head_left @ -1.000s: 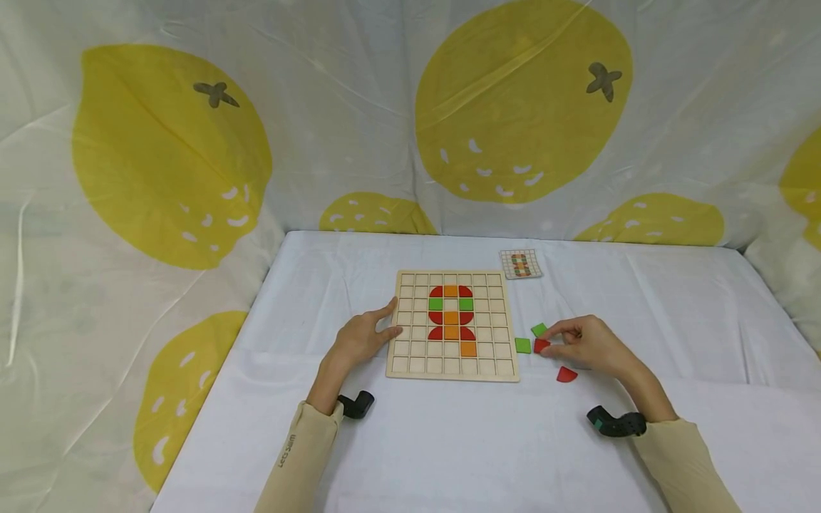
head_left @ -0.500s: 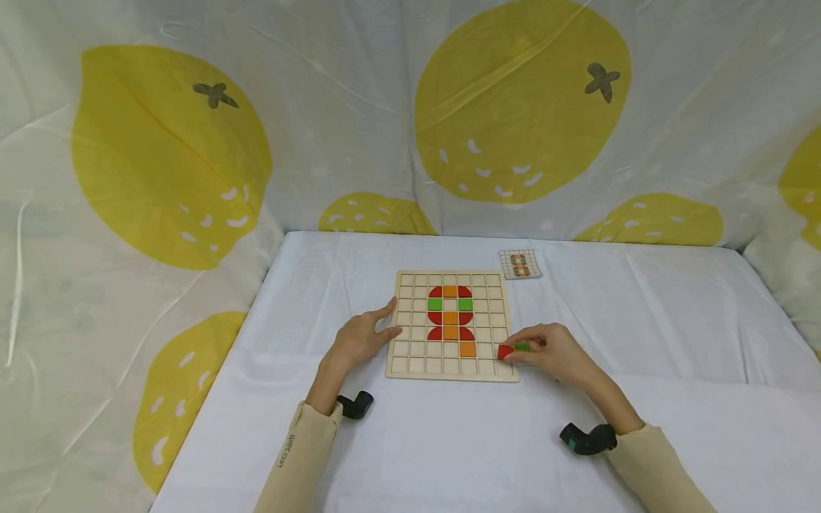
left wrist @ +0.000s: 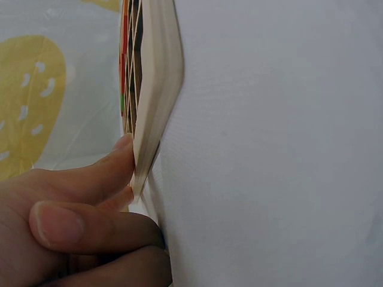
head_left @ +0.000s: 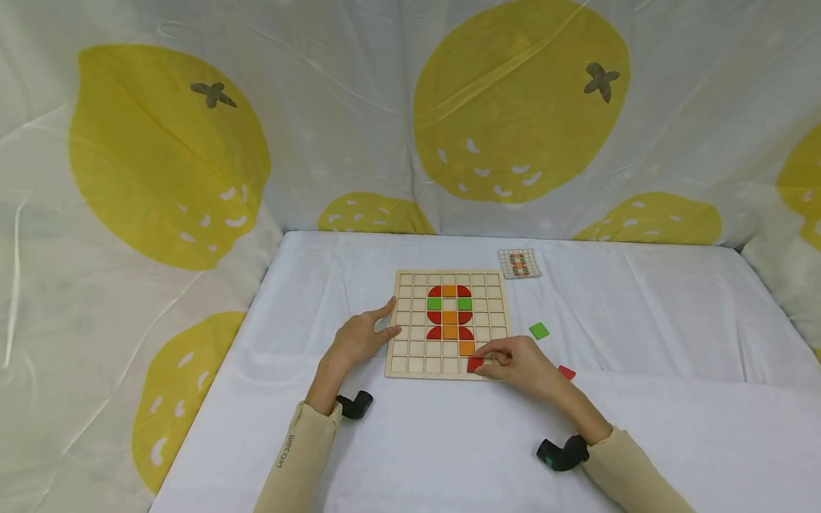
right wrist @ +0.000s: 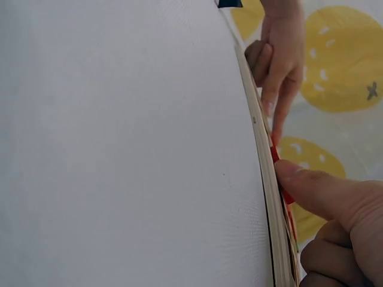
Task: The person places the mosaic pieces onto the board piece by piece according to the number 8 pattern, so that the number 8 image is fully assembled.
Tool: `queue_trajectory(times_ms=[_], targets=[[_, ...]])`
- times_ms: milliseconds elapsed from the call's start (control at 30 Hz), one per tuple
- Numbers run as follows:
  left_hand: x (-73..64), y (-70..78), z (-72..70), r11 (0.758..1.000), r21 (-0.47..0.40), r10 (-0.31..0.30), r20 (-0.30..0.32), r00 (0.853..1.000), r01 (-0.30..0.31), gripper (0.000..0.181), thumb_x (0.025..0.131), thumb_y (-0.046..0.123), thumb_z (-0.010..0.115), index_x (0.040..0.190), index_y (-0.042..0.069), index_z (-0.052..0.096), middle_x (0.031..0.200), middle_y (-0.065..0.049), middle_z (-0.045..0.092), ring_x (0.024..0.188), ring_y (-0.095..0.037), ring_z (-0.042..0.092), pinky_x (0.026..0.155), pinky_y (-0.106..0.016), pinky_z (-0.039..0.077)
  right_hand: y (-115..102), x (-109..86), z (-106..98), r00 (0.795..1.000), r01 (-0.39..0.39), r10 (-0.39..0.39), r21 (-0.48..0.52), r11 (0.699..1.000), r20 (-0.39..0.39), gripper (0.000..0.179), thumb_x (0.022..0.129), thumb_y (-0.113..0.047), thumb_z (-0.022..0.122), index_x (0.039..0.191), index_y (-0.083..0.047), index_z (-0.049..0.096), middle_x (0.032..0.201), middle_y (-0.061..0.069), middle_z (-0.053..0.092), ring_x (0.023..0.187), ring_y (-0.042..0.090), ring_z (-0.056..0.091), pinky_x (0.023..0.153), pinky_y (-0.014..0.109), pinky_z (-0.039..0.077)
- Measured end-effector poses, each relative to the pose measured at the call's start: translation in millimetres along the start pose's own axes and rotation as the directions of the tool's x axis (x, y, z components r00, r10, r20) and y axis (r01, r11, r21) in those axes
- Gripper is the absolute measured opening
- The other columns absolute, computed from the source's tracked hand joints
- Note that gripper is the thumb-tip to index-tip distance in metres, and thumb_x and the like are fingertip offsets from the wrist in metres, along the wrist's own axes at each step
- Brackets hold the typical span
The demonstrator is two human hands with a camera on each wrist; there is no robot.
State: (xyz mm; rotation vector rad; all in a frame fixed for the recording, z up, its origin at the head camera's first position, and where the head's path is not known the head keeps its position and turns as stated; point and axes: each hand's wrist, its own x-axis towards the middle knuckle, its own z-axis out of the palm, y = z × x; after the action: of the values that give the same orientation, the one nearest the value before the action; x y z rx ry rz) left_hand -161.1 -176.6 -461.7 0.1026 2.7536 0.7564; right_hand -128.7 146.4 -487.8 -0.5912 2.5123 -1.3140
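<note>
A wooden grid board [head_left: 410,367] lies on the table with red, green and orange tiles set in its squares. My left hand [head_left: 360,336] touches the board's left edge with thumb and index finger. In the left wrist view, other fingers [left wrist: 114,230] are curled beside that edge. At the board's lower right, my right hand [head_left: 522,363] pinches a red tile [head_left: 474,365] between thumb and fingers, just below an orange square tile [head_left: 467,348]. The right wrist view shows the thumb against the red tile [right wrist: 288,197]; whether it sits in a square, I cannot tell.
A small pattern card [head_left: 520,263] lies beyond the board's upper right corner. Right of the board are a green square tile [head_left: 539,330] and a red tile [head_left: 567,372], partly covered by my right hand. Lemon-print cloth [head_left: 359,142] hangs behind the table.
My right hand has carried the red tile leftward from the loose tiles onto the board's lower right part. One loose green tile is now out of sight near that hand. The left hand stays put.
</note>
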Motion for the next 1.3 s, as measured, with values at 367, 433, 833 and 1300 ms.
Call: queue_trajectory(times_ms=[367,433,833,1300], targets=[[0.8,-0.8,1.3,1.0,-0.003,0.007,-0.007,1.0,-0.007,0.068,0.103,0.042,0.064,0.162,0.026,0.034,0.159,-0.016,0.047,0.139,-0.038,0.055,0.098,-0.051,0.052,0,-1.2,2,1.0,-0.018,0.018,0.003,1.0,-0.022,0.021,0.084,-0.026,0.087,0.101,-0.014,0.082,0.058,-0.009,0.026,0.056,0.003,0.027,0.056,0.021,0.026],[0.8,-1.1,1.3,1.0,-0.003,0.008,-0.008,1.0,-0.008,0.068,0.103,0.042,0.063,0.162,0.026,0.034,0.159,-0.016,0.047,0.142,-0.038,0.053,0.101,-0.053,0.051,-1,-0.5,3,1.0,-0.008,0.008,-0.001,1.0,-0.023,0.02,0.085,-0.026,0.087,0.101,-0.015,0.082,0.058,-0.01,0.027,0.055,0.003,0.027,0.056,0.02,0.026],[1.1,-3.6,0.7,1.0,-0.002,0.02,-0.006,1.0,-0.02,0.069,0.103,0.041,0.064,0.162,0.025,0.034,0.159,-0.016,0.046,0.146,-0.04,0.047,0.111,-0.056,0.046,-5,2.6,11,0.999,-0.02,0.02,0.007,1.0,-0.025,0.019,0.087,-0.025,0.085,0.102,-0.015,0.081,0.057,-0.009,0.03,0.056,0.003,0.031,0.055,0.021,0.028],[2.0,-2.4,1.7,1.0,-0.005,0.015,0.0,1.0,-0.015,0.068,0.103,0.042,0.063,0.162,0.026,0.033,0.159,-0.016,0.046,0.146,-0.041,0.046,0.112,-0.057,0.045,-5,1.7,13,0.999,-0.012,0.012,-0.014,1.0,-0.042,0.018,0.088,-0.024,0.084,0.105,-0.019,0.082,0.056,-0.01,0.029,0.055,0.002,0.028,0.055,0.02,0.026]])
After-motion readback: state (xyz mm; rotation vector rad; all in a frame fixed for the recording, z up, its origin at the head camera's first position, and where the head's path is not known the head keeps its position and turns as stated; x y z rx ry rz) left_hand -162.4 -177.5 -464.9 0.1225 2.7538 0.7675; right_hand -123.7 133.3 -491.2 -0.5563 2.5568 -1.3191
